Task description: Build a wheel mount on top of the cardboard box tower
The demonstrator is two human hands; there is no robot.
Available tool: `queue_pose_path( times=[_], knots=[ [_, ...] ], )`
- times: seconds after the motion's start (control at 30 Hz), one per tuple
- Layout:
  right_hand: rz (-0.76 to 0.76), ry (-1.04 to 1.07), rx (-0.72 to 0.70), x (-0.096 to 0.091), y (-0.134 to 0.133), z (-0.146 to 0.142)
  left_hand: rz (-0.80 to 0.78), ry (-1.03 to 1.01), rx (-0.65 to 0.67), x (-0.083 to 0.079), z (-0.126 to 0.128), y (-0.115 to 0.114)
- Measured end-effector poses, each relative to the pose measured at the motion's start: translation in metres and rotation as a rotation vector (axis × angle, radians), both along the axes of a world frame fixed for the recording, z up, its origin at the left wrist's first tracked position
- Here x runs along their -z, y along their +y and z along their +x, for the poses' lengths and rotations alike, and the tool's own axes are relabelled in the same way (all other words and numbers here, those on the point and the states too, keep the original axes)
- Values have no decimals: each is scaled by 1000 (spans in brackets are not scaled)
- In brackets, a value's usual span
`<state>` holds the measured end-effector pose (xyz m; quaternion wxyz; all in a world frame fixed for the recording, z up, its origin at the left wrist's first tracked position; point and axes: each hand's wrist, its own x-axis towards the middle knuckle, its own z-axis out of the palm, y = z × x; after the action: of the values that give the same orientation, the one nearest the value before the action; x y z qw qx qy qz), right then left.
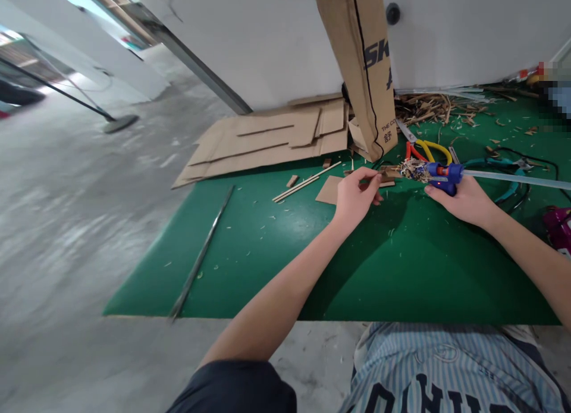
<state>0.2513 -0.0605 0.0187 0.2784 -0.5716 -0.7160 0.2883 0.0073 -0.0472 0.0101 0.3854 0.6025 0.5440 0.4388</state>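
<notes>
Snugly in right hand point(466, 202): glue gun point(441, 176)

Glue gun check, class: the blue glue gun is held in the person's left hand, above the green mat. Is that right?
No. The head view shows the glue gun in the right hand, not the left; the left hand pinches a cardboard piece. It is blue and above the green mat, as stated.

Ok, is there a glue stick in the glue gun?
In: a long pale glue stick juts from the back of the blue glue gun held in the right hand.
</notes>
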Motion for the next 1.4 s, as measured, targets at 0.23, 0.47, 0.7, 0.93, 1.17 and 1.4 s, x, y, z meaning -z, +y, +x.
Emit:
queue_pose_path(
  times=[0.23,0.47,0.7,0.93,1.17,1.4],
  knots=[
    [-29,4,4,3,0,-2,12,12,11,0,0,-1],
    [-25,-26,7,3,1,-2,12,20,15,0,2,-1],
    [-29,-27,4,3,0,-4,18,37,24,2,0,0],
    [-47,-54,1,3,2,-2,33,50,25,4,-2,0],
    [4,-62,17,4,2,-2,33,46,10,3,-3,1],
    [5,-122,14,8,4,3,27,34,-8,-1,-1,0]
  ],
)
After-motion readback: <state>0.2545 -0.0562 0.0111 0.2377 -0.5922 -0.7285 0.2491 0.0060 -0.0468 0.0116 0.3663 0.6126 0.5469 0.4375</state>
